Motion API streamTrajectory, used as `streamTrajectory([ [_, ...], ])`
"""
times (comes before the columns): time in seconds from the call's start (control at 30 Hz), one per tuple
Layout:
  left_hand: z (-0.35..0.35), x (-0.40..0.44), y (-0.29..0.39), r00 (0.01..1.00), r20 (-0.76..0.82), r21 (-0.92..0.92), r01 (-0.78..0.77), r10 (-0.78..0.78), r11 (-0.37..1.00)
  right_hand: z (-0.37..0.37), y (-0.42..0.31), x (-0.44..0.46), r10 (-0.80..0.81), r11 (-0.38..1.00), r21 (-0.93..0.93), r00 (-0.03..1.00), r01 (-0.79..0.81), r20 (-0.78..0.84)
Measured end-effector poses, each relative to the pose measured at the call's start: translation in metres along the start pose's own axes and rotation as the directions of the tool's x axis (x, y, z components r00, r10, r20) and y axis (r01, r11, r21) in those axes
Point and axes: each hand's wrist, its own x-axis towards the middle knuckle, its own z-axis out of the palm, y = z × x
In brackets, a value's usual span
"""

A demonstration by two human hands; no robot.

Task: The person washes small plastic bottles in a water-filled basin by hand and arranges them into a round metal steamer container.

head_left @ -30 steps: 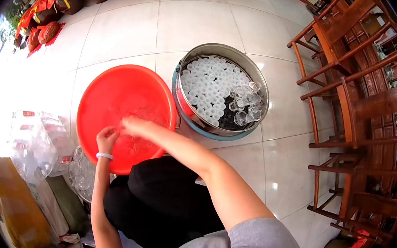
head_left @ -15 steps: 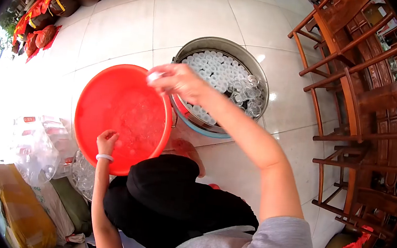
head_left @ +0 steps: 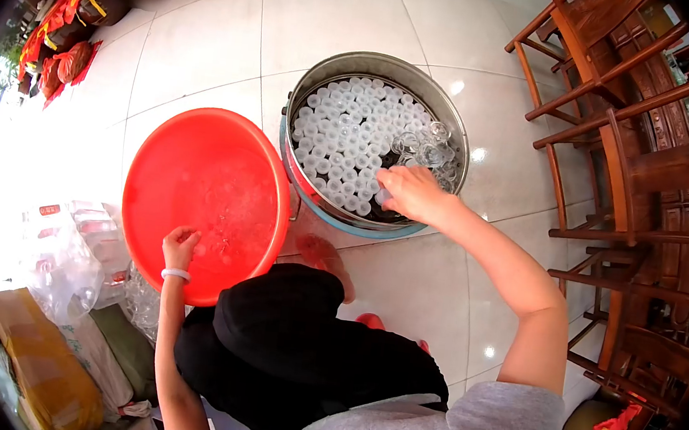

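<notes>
A large red basin (head_left: pixel 169 163) with water in it stands on the floor in front of me. To its right is a round metal pot (head_left: pixel 360 64) full of small white translucent cups (head_left: pixel 345 131), set in rows, with several clear glass pieces (head_left: pixel 427 148) at its right side. My right hand (head_left: pixel 410 190) reaches over the pot's near edge, its fingers closed around a small pale cup (head_left: pixel 383 197). Over the basin's lower left part, my left hand (head_left: pixel 181 244) has its fingertips pressed together; whatever they hold is too small to make out.
Wooden chairs (head_left: pixel 616 185) line the right side. Clear plastic bags (head_left: pixel 62 261), a glass-filled container (head_left: pixel 141 299) and a taped brown package (head_left: pixel 36 350) lie at the left. Dark jars with red cloth (head_left: pixel 106 5) stand at the upper left.
My right hand has gone from the basin across to the pot, carrying a small cup. My left hand has stayed over the basin. The view has shifted slightly.
</notes>
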Motion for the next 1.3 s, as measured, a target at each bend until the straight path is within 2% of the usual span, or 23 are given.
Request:
streamTrajectory([
  [0.07, 0.000, 0.000, 0.001, 1.000, 0.010, -0.013, 0.007, -0.006, 1.000, 0.003, 0.001, 0.002, -0.013, 0.995, -0.098, 0.997, 0.020, 0.074],
  [0.27, -0.001, 0.001, -0.003, 1.000, 0.007, 0.029, 0.022, -0.022, 0.999, 0.006, -0.002, 0.009, 0.010, 0.993, -0.121, 0.988, 0.009, 0.155],
  [0.4, 0.000, -0.001, 0.001, 0.999, 0.004, 0.008, 0.032, -0.032, 0.999, 0.010, -0.002, 0.008, 0.011, 0.993, -0.116, 0.990, 0.006, 0.139],
  [0.47, -0.002, 0.000, 0.000, 0.999, 0.023, 0.016, 0.024, -0.025, 1.000, 0.001, -0.005, 0.009, 0.081, 0.997, -0.030, 0.968, -0.076, 0.238],
  [0.5, -0.001, 0.000, 0.000, 0.999, 0.021, 0.016, 0.025, -0.026, 1.000, 0.000, -0.002, 0.009, 0.079, 0.997, -0.028, 0.968, -0.074, 0.239],
  [0.57, 0.001, 0.000, 0.000, 0.999, 0.009, -0.032, 0.039, -0.039, 0.999, -0.004, 0.008, 0.009, 0.077, 0.900, 0.400, 0.966, -0.174, 0.246],
  [0.63, 0.000, 0.002, -0.005, 1.000, 0.007, -0.026, 0.030, -0.030, 0.999, -0.016, 0.012, 0.010, 0.078, 0.866, 0.461, 0.962, -0.196, 0.261],
  [0.7, 0.001, 0.002, -0.004, 1.000, 0.005, -0.024, 0.018, -0.018, 1.000, -0.026, 0.016, 0.008, 0.077, 0.682, 0.666, 0.935, -0.302, 0.345],
  [0.73, 0.001, 0.001, -0.001, 1.000, 0.007, -0.036, 0.022, -0.022, 0.999, -0.029, 0.016, 0.007, 0.053, 0.594, 0.741, 0.934, -0.315, 0.354],
  [0.77, 0.001, 0.000, 0.001, 1.000, 0.008, -0.048, 0.027, -0.027, 0.998, -0.029, 0.017, 0.007, 0.052, 0.598, 0.738, 0.934, -0.313, 0.354],
  [0.83, 0.000, 0.000, -0.002, 1.000, 0.009, -0.044, 0.025, -0.024, 0.999, -0.026, 0.017, 0.006, 0.005, 0.373, 0.878, 0.947, -0.299, 0.320],
  [0.97, 0.001, -0.005, 0.009, 1.000, -0.005, -0.013, 0.021, -0.021, 1.000, -0.037, 0.003, 0.008, 0.033, 0.414, 0.846, 0.934, -0.336, 0.355],
  [1.03, 0.000, 0.000, 0.000, 1.000, -0.007, -0.001, 0.012, -0.012, 1.000, -0.035, 0.001, 0.010, 0.134, 0.748, 0.632, 0.978, -0.204, 0.157],
  [1.07, 0.000, 0.002, -0.004, 1.000, -0.007, 0.010, 0.004, -0.004, 1.000, -0.032, 0.004, 0.010, 0.135, 0.748, 0.632, 0.979, -0.204, 0.156],
  [1.13, -0.001, 0.001, -0.003, 1.000, -0.001, 0.004, 0.002, -0.002, 1.000, -0.020, 0.012, 0.010, 0.127, 0.933, 0.345, 0.990, -0.099, -0.058],
  [1.27, 0.000, 0.002, -0.004, 1.000, -0.001, 0.000, 0.009, -0.009, 1.000, -0.002, 0.015, 0.013, 0.135, 0.934, 0.347, 0.984, -0.088, -0.113],
  [1.3, 0.000, 0.002, -0.004, 1.000, 0.000, 0.001, 0.010, -0.010, 1.000, 0.002, 0.016, 0.013, 0.116, 0.957, 0.283, 0.979, -0.065, -0.166],
])
